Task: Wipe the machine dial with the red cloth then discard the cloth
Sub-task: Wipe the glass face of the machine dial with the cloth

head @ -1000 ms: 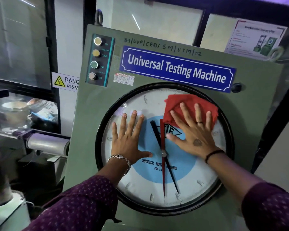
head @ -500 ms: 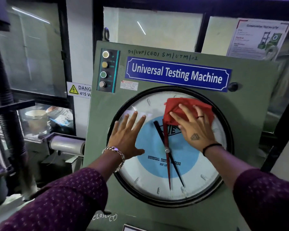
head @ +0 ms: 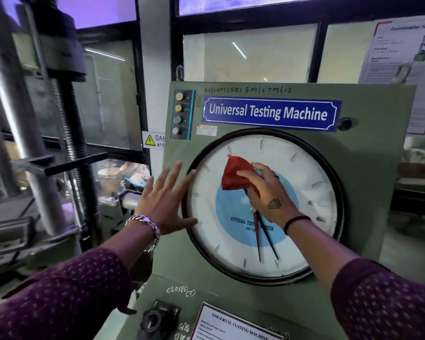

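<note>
The machine dial (head: 304,173) is a large round white face with a blue centre, a black rim and red and black needles, set in a green panel. The red cloth (head: 233,175) is bunched up in front of the dial's upper left. My right hand (head: 268,195) grips the cloth between fingers and thumb over the dial's centre. My left hand (head: 167,200) has spread fingers at the dial's left rim, partly over the green panel, holding nothing.
A blue "Universal Testing Machine" nameplate (head: 268,114) and a column of buttons (head: 179,114) sit above the dial. Below are a black knob (head: 155,320) and a label plate (head: 236,325). Steel columns and a threaded screw (head: 71,133) stand to the left.
My right hand has gathered the flat cloth into a bunch and shifted left on the dial. My left hand has slid off the glass toward the left rim. The view has swung left.
</note>
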`<state>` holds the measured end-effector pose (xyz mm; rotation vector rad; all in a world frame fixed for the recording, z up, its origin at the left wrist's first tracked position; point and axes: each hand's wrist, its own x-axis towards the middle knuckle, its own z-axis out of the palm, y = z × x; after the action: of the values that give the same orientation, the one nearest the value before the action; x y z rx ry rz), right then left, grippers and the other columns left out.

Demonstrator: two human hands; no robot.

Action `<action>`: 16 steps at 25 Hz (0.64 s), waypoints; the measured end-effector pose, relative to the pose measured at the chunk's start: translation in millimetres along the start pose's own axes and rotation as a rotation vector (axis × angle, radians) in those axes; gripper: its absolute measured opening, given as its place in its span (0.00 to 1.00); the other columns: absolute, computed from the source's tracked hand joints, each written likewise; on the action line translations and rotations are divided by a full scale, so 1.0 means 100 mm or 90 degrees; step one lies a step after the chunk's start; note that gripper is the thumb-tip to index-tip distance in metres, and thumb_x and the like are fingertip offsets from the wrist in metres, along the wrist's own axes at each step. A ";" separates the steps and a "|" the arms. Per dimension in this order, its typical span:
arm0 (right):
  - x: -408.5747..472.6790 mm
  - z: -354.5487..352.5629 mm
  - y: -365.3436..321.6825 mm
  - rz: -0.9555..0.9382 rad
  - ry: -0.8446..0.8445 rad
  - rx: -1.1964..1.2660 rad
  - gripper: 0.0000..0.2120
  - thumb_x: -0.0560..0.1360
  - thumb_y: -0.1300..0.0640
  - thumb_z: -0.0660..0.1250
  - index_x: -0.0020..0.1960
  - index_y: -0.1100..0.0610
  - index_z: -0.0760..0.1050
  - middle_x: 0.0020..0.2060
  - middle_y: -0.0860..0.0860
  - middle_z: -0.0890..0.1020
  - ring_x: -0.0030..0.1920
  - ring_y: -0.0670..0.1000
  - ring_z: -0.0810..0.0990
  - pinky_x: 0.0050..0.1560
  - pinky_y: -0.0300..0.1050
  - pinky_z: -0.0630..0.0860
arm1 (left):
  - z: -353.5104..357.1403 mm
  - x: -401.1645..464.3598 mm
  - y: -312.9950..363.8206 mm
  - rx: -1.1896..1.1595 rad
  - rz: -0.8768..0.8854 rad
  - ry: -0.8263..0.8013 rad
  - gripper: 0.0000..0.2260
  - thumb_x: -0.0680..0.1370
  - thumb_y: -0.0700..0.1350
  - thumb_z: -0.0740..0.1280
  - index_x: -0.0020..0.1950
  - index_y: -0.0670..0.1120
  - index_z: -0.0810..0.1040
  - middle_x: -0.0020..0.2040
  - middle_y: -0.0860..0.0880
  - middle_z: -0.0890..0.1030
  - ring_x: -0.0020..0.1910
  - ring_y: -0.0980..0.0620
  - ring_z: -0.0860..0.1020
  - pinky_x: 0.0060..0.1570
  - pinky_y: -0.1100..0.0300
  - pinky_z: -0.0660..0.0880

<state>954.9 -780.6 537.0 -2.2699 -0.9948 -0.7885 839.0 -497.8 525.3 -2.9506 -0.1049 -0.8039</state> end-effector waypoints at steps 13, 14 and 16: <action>0.12 1.10 -1.77 -0.165 -0.085 0.148 0.26 0.78 0.70 0.73 0.73 0.55 0.83 0.66 0.60 0.82 0.62 0.67 0.81 0.68 0.61 0.79 | -0.77 -1.67 -1.27 0.095 -0.181 -0.032 0.64 0.65 0.80 0.72 0.87 0.65 0.35 0.90 0.52 0.34 0.90 0.43 0.43 0.86 0.34 0.50; 0.16 1.39 -2.24 -0.194 -0.111 0.162 0.25 0.79 0.70 0.73 0.74 0.55 0.83 0.67 0.61 0.82 0.63 0.68 0.81 0.68 0.63 0.79 | -0.81 -1.97 -1.68 0.107 -0.222 -0.046 0.64 0.65 0.80 0.72 0.87 0.65 0.35 0.90 0.52 0.34 0.90 0.42 0.43 0.86 0.34 0.50; 0.17 1.78 -2.80 -0.224 -0.157 0.179 0.25 0.79 0.69 0.73 0.74 0.55 0.82 0.69 0.62 0.81 0.65 0.68 0.80 0.68 0.64 0.79 | -0.82 -2.37 -2.19 0.105 -0.265 -0.058 0.64 0.65 0.81 0.71 0.88 0.65 0.35 0.90 0.51 0.35 0.90 0.42 0.44 0.86 0.34 0.50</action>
<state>799.1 -490.4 492.5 -2.0056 -1.5449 -0.4697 574.9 -298.5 488.5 -2.8400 -0.7721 -0.6572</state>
